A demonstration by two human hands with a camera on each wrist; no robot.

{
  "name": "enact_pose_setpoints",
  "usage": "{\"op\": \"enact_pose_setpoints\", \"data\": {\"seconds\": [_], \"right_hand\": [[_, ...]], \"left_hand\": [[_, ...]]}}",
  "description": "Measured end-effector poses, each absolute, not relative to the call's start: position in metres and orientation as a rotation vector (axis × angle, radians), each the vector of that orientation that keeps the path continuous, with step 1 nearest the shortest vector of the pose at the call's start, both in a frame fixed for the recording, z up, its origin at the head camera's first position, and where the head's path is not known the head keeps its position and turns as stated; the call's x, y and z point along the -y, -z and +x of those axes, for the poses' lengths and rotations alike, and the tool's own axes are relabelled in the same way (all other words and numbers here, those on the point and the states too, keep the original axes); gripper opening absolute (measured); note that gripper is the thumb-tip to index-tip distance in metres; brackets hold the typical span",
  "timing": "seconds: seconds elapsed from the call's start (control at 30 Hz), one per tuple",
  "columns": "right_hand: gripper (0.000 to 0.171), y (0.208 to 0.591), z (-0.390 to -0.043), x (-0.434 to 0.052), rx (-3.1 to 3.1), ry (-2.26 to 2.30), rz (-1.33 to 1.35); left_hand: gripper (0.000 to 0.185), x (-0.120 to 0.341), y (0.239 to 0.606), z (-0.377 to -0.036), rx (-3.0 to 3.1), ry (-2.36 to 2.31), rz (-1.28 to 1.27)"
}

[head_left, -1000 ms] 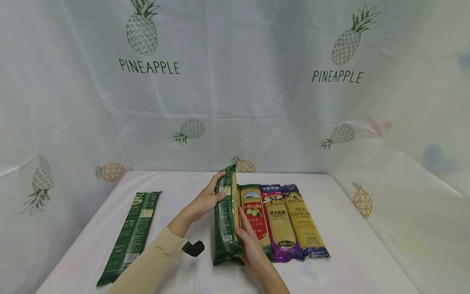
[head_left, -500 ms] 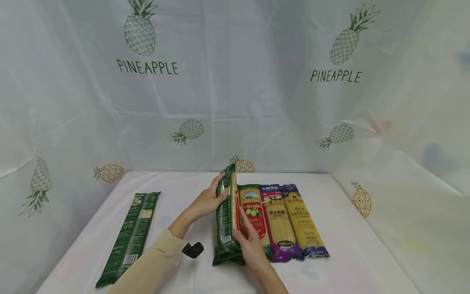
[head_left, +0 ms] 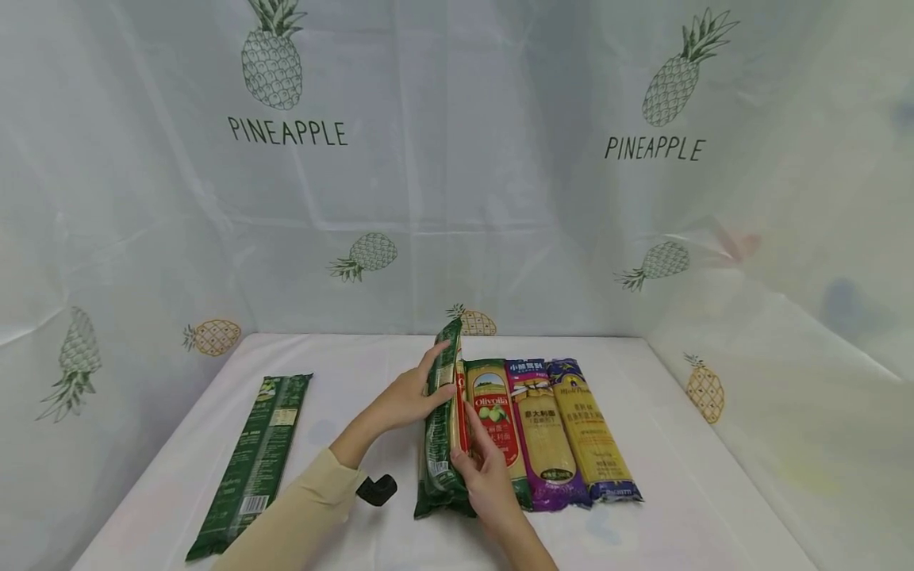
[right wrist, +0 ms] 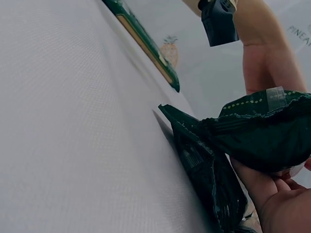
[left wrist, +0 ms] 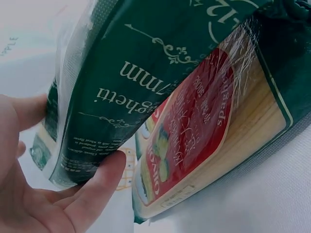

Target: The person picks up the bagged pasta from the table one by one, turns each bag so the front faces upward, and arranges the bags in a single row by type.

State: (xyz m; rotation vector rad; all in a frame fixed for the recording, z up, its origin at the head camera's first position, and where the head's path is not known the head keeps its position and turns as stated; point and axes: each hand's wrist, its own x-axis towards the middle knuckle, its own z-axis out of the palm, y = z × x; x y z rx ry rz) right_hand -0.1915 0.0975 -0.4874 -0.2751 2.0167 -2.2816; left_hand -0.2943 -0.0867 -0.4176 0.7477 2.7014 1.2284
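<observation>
A green pack of spaghetti point(head_left: 441, 428) is tipped up on its long edge at the middle of the table in the head view. My left hand point(head_left: 407, 396) grips its upper part, thumb on the near side; in the left wrist view the fingers point(left wrist: 104, 174) curl around the green wrapper. Low on its right side, my right hand point(head_left: 489, 484) holds it with thumb and fingers. Close beside it lies an Olivoilà spaghetti pack point(head_left: 494, 404) with a red label. In the right wrist view, another green pack end point(right wrist: 209, 179) shows just below the held one.
Right of the Olivoilà pack lie a purple pasta pack point(head_left: 545, 420) and a yellow-and-blue spaghetti pack point(head_left: 591, 428), side by side. Another green pack point(head_left: 253, 460) lies face down at the left. A pineapple-print curtain point(head_left: 457, 159) hangs behind the white table point(head_left: 343, 357).
The green pack has tipped further upright, turning its front edge toward the right. My left hand has shifted slightly right with it; the right hand stays at the pack's lower side.
</observation>
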Motion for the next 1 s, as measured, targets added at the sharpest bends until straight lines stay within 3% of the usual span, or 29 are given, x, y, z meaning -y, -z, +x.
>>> {"op": "enact_pose_setpoints", "data": {"seconds": [0.3, 0.63, 1.0], "right_hand": [[0.075, 0.4859, -0.1908, -0.0958, -2.129, 2.236, -0.275], [0.07, 0.4831, -0.1898, -0.0922, -2.177, 2.188, -0.144], [0.071, 0.48, -0.1887, -0.0962, -1.599, 2.36, -0.11]], "left_hand": [[0.055, 0.0845, 0.4205, -0.2946, -2.685, -1.265, 0.732], [0.054, 0.0834, 0.4234, -0.2934, -2.606, -1.473, 0.567], [0.052, 0.0871, 0.4209, -0.294, -2.447, -1.722, 0.378]]}}
